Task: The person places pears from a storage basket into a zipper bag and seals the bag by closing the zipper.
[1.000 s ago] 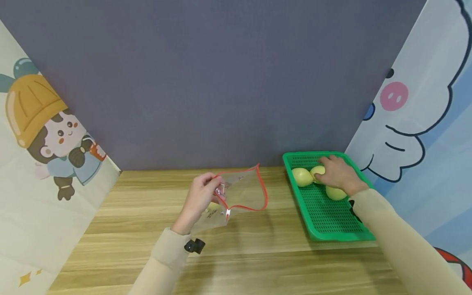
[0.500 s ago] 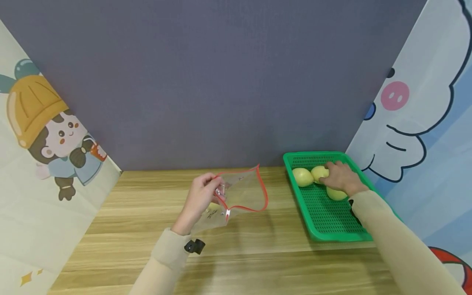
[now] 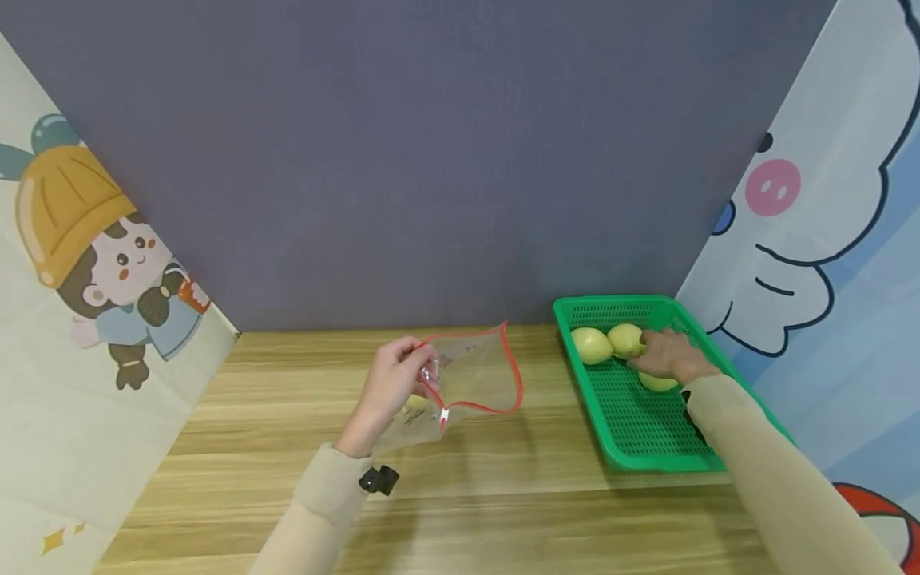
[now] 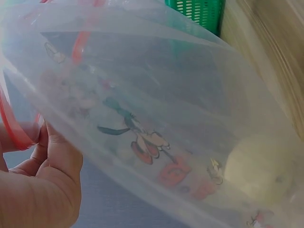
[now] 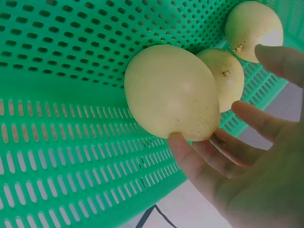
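Note:
My left hand (image 3: 388, 383) pinches the edge of a clear zip bag (image 3: 477, 371) with a red seal, its mouth spread toward the right. Inside the bag lies one pale yellow fruit (image 4: 259, 166), and cartoon prints mark the plastic. Over the green basket (image 3: 621, 461) is my right hand (image 3: 674, 357), fingers spread and lightly bent. In the right wrist view its fingertips touch the end of the nearest yellow fruit (image 5: 171, 92), which has a short stem. Two more yellow fruits, a left one (image 3: 592, 346) and a middle one (image 3: 624, 340), sit toward the back of the basket.
The wood-grain table (image 3: 287, 447) runs up to a grey-purple panel (image 3: 431, 176) at the back. Printed cloths with cartoon figures hang at the left and right. The basket stands at the table's right side, near the right cloth.
My right hand has drawn away from the middle fruit, rightward and slightly nearer, over the front fruit. More of the middle fruit shows. The left hand and bag stay put.

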`<action>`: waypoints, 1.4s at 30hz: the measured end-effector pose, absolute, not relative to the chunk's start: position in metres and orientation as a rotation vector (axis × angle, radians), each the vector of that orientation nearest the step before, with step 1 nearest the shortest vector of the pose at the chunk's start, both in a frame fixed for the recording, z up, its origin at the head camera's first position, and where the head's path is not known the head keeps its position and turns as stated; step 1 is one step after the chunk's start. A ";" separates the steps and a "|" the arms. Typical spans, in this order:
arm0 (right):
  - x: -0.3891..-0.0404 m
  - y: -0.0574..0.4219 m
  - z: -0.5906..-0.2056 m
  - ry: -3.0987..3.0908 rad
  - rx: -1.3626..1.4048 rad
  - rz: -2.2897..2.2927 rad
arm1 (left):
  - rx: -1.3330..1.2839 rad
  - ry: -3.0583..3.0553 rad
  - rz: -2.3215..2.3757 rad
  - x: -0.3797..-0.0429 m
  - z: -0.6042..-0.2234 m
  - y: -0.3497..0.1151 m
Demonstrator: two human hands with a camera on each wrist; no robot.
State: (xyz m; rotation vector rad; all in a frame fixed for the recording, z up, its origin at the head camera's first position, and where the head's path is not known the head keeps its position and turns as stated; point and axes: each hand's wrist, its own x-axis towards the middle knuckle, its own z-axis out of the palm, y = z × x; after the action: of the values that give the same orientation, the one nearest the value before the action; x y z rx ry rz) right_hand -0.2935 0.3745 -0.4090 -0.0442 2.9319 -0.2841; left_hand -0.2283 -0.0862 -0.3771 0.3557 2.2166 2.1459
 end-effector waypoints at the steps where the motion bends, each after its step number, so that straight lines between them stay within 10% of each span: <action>1: -0.294 0.375 -0.410 2.922 -0.042 -0.284 | 0.355 2.212 2.149 -0.228 -0.377 -0.086; 42: -0.297 0.386 -0.444 2.860 -0.098 -0.448 | 0.325 2.197 2.160 -0.229 -0.380 -0.084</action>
State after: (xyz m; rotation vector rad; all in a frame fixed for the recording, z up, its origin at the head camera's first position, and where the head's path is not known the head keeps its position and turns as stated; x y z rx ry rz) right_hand -0.2969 0.3857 -0.4440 -0.0984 2.8602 -0.4477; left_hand -0.2291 -0.0842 -0.3797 0.3246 2.1970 2.1596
